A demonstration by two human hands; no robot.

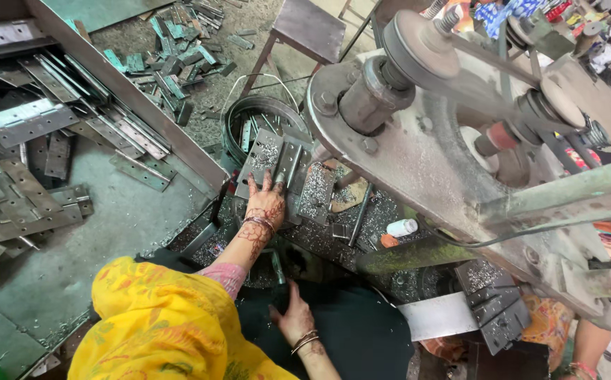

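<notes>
Right hand (295,314) flat; left hand (267,202) touching hinge plate (274,163) ahead.

right hand (297,314) — fingers hidden in shadow | machine (460,141) — cut off at the right edge

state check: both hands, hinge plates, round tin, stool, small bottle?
left hand: flat, fingers spread on a hinge plate
right hand: open, resting on dark cloth
hinge plate: flat, covered in metal shavings
round tin: open, strips inside
stool: upright
small bottle: lying on its side
</notes>
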